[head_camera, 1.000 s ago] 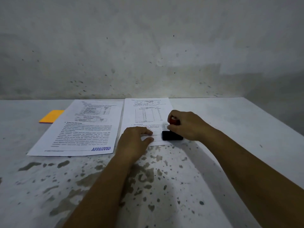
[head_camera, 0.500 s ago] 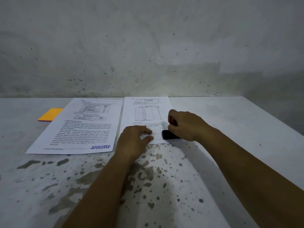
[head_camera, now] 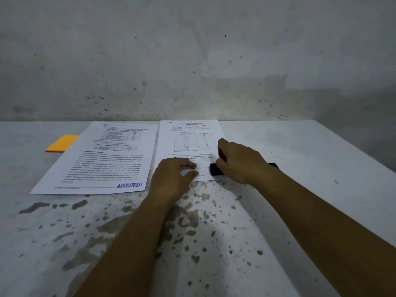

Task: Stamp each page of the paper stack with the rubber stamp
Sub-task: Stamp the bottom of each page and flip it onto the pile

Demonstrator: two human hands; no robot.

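The right hand (head_camera: 240, 161) is curled over the rubber stamp (head_camera: 216, 169), fingers wrapped round its handle, where a sliver of red shows between them. The stamp's black base sits flat on the near right corner of the right-hand page (head_camera: 188, 142), with one end of the base sticking out to the left of the knuckles and the other end just visible past the wrist. The left hand (head_camera: 171, 179) lies on the same sheet's near edge, just left of the stamp, fingers bent and fingertips (head_camera: 191, 166) pressing the paper down; it pins the page rather than gripping it.

That page carries printed tables and a few lines of text, and lies square to the wall. Immediately to its left, edges nearly touching, is a second printed sheet (head_camera: 102, 159), turned slightly, with a blue APPROVED mark (head_camera: 129, 185) at its near right corner. Further left and toward the wall, an orange pad of sticky notes (head_camera: 61, 143) is partly tucked under that sheet's far left edge.

Everything rests on a pale table (head_camera: 300, 146) blotched with dark patches along the near side, set against a scuffed grey wall (head_camera: 192, 61)
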